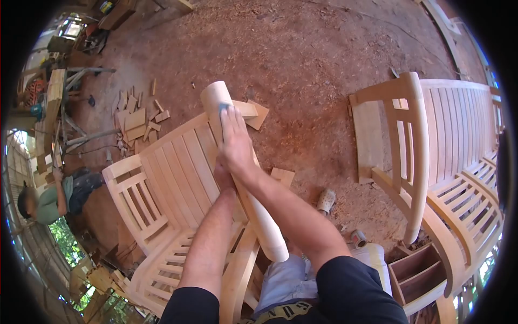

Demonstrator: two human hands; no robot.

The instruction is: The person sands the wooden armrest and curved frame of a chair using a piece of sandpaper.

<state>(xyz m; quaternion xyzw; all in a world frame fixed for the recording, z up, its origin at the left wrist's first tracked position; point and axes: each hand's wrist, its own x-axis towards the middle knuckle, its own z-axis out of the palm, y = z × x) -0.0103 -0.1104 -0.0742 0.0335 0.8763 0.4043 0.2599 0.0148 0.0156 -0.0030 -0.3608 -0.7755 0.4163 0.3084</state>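
Observation:
A wooden bench (181, 167) with a slatted seat and back stands in front of me. Its near armrest (264, 229) is a thick, rounded, pale piece running from upper left to lower right. My right hand (236, 141) lies over the upper part of this armrest, fingers pressed together on a small dark grey-blue piece of sheet material (223, 107). Lower down, my left hand (222, 174) is against the left side of the armrest, partly behind my right hand and wrist; its fingers are mostly hidden.
Another slatted bench (440, 127) stands at the right, near a divided wooden box (418, 272). Wood offcuts (135, 121) lie on the dirt floor at the left. A person (56, 200) works at the far left. A shoe (326, 201) and a can (358, 238) are nearby.

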